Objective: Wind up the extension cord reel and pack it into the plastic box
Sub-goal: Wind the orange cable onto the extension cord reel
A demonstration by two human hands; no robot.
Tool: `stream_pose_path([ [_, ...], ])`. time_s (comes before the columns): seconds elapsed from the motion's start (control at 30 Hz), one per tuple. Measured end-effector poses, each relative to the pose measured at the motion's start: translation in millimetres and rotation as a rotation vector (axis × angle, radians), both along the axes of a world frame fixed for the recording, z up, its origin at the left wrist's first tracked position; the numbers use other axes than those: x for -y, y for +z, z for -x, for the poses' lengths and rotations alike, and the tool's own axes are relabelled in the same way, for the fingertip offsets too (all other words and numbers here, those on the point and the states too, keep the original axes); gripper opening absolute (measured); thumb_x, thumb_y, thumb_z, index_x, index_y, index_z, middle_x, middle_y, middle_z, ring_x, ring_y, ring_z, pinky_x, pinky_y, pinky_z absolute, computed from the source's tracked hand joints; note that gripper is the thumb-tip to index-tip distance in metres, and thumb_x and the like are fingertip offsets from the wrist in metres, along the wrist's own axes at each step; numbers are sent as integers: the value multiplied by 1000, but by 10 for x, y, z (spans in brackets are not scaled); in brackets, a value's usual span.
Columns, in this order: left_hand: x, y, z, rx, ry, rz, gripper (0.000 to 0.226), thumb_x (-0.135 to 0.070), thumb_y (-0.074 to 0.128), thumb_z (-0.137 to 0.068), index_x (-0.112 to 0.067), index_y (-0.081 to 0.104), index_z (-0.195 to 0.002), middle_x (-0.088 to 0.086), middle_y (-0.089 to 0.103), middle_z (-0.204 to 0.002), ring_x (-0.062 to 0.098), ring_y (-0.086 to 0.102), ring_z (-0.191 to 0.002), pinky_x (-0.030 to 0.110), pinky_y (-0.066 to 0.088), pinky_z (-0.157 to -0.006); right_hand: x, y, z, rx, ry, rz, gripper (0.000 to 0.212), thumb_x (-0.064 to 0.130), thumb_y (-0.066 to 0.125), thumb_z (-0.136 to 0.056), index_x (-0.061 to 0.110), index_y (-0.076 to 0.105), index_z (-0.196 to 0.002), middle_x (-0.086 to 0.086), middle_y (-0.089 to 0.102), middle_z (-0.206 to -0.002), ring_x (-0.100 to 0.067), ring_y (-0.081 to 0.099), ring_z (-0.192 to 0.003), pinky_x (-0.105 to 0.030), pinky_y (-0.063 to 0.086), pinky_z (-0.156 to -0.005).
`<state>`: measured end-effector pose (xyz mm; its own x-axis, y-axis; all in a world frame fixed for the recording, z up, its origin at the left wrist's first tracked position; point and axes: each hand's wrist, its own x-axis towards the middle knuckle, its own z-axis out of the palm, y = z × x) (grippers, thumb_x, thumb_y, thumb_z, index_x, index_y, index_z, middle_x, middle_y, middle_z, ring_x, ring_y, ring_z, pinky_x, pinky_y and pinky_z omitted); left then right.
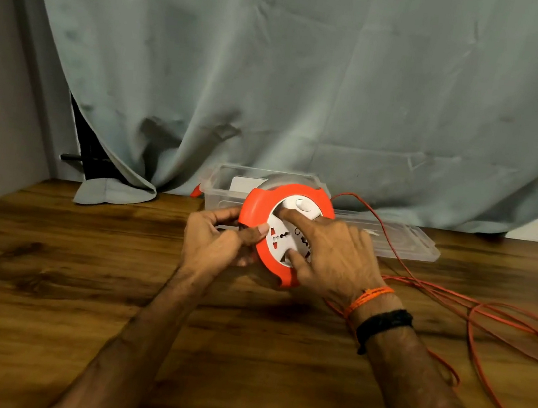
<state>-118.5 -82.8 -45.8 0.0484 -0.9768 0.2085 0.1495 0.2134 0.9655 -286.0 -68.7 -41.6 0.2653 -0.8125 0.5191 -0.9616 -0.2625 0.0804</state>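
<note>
An orange extension cord reel point(256, 207) with a white socket face is held tilted above the wooden table, in the middle of the view. My left hand point(218, 238) grips its left rim, thumb on the orange edge. My right hand point(330, 250) lies over the white face, index finger and thumb pressing on it. The loose orange cord point(475, 302) runs from behind the reel and loops over the table to the right. Behind the reel stands the clear plastic box point(222, 183), open, with something white inside.
The box's clear lid point(404, 240) lies flat to the right of the box. A grey curtain point(277, 84) hangs along the back edge of the wooden table point(79, 263). A grey wall closes the left side. A dark handle point(72, 157) pokes out under the curtain.
</note>
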Motion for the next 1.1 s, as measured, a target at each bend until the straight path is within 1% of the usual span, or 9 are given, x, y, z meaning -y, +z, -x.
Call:
stream_pose_path([
  [0.1, -12, 3, 22, 6, -1, 27, 23, 2, 77, -74, -15, 70, -88, -6, 73, -65, 10, 71, -55, 26, 56, -44, -48, -7, -73, 280, -89, 67, 64, 65, 57, -78, 42, 44, -136, -6, 72, -104, -34, 64, -102, -37, 47, -79],
  [0.2, -21, -5, 61, 8, 7, 27, 26, -1, 79, -73, -11, 72, -96, 2, 75, -79, 16, 73, -61, 28, 57, -46, 71, -77, -155, 856, -232, -33, 62, 65, 63, -79, 17, 63, -118, -11, 69, -110, -33, 62, -106, -35, 49, -83],
  [0.27, -16, -25, 82, 37, 23, 28, 30, -3, 80, -72, -8, 73, -101, 8, 76, -85, 21, 74, -65, 33, 59, -49, 192, -165, -152, 1129, -191, -209, 58, 45, 63, -90, -12, 62, -99, -27, 67, -105, -34, 64, -84, -24, 46, -64],
  [0.33, -15, -41, 86, 58, 30, 37, 33, -4, 81, -72, -7, 73, -103, 10, 76, -87, 23, 74, -67, 34, 60, -49, 202, -206, -169, 1238, -123, -298, 54, 31, 59, -96, -22, 56, -85, -37, 66, -91, -24, 61, -51, -17, 41, -47],
  [0.4, -9, -49, 73, 69, 36, 37, 34, -4, 81, -72, -10, 72, -104, 8, 76, -87, 20, 74, -66, 30, 58, -47, 144, -137, -166, 1229, -136, -221, 52, 44, 62, -90, -5, 62, -73, -16, 71, -63, -16, 62, -41, -22, 53, -50],
  [0.5, -24, -30, 46, 63, 33, 25, 31, -5, 80, -73, -14, 70, -101, 3, 74, -84, 13, 74, -64, 28, 57, -46, 31, 0, -198, 1152, -109, -217, 46, 54, 63, -86, 12, 59, -69, -8, 72, -61, -25, 71, -58, -42, 61, -67],
  [0.67, -47, 18, 38, 0, 31, -2, 25, -1, 77, -75, -13, 68, -96, 1, 71, -79, 10, 71, -55, 22, 52, -41, -31, 85, -86, 660, -245, 34, 48, 63, 62, -79, 19, 69, -96, -7, 73, -91, -30, 66, -96, -35, 52, -80],
  [0.83, -27, 26, 9, -25, 57, -16, 27, 0, 77, -76, -4, 70, -102, 9, 72, -83, 12, 71, -55, 21, 51, -40, -44, 81, -32, 249, -124, 128, 56, 67, 50, -72, 35, 53, -118, -1, 72, -84, -32, 67, -88, -37, 52, -72],
  [1.1, -3, 12, -23, -15, 30, -18, 29, 1, 77, -75, -2, 70, -104, 8, 74, -86, 11, 72, -59, 25, 54, -43, -95, 124, -14, 47, 29, -34, 67, 52, 55, -82, 49, 26, -142, -2, 66, -112, -34, 62, -102, -40, 45, -80],
])
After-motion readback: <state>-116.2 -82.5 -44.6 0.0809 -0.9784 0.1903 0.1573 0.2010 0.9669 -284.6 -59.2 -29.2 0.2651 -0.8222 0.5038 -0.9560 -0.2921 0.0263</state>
